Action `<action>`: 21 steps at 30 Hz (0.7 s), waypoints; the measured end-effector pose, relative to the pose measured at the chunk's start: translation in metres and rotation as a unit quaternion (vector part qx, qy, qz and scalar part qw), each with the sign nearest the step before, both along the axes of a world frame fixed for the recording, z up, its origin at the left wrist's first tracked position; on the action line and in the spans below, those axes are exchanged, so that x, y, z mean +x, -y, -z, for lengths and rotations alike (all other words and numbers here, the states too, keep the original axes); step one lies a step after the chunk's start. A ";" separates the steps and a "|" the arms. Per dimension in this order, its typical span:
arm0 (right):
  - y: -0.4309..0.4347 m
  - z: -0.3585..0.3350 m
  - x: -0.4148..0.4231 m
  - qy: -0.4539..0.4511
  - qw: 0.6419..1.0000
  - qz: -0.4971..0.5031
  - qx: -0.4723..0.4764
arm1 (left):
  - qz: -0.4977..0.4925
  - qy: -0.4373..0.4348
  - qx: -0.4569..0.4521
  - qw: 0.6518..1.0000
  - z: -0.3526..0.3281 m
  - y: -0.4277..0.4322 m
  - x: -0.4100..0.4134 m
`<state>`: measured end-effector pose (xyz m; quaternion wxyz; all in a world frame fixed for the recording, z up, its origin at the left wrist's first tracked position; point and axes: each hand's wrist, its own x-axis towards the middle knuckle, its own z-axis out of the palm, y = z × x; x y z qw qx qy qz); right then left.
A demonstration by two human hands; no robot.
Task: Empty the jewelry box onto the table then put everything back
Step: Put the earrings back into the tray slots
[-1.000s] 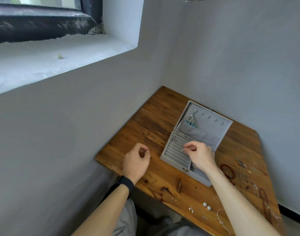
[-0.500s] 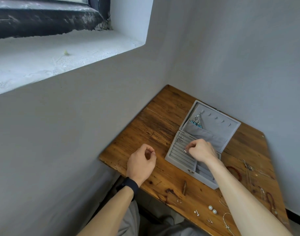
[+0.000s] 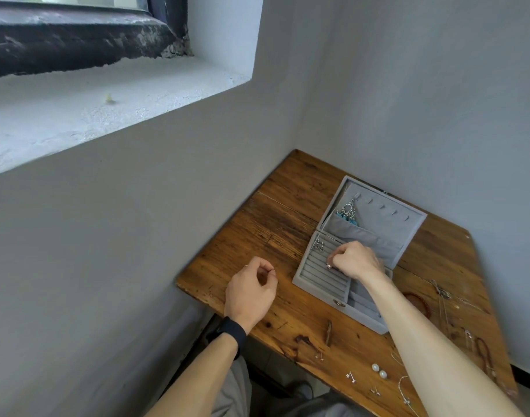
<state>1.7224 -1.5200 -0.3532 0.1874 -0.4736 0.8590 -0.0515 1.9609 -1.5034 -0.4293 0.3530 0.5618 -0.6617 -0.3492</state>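
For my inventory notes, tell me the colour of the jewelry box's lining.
Light grey, plain; the jewelry box shows best in the head view.

Open grey jewelry box [image 3: 387, 219], flat on wooden table [image 3: 288, 224]

One open grey velvet jewelry box [image 3: 318, 291] on one brown wooden desk [image 3: 288, 230]. In the box: one silver-and-turquoise chandelier earring [image 3: 348, 210] hung in the lid, two small silver earrings [image 3: 319, 245] in the ring rows. Loose on the desk: two round white pearls [image 3: 375, 367], two reddish-brown bead bracelets [image 3: 420, 299], at least two thin silver chains [image 3: 441, 293], and several tiny silver studs [image 3: 351, 377], too small to count surely. Two hands — a left hand [image 3: 251, 291] and a right hand [image 3: 357, 260], each pinching one tiny silver piece [image 3: 329, 266]. One black wristband [image 3: 232, 331].
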 end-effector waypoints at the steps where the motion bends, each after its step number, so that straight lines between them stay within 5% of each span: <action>1: 0.000 0.002 0.001 -0.009 1.000 0.009 -0.004 | 0.000 0.001 0.000 1.000 0.000 0.000 0.000; 10: -0.012 0.012 0.012 -0.074 0.994 0.043 -0.070 | -0.001 -0.004 0.002 1.000 -0.002 -0.002 -0.001; 21: -0.032 0.012 -0.012 0.006 0.990 -0.052 -0.130 | -0.001 0.000 -0.002 1.000 -0.002 -0.002 -0.001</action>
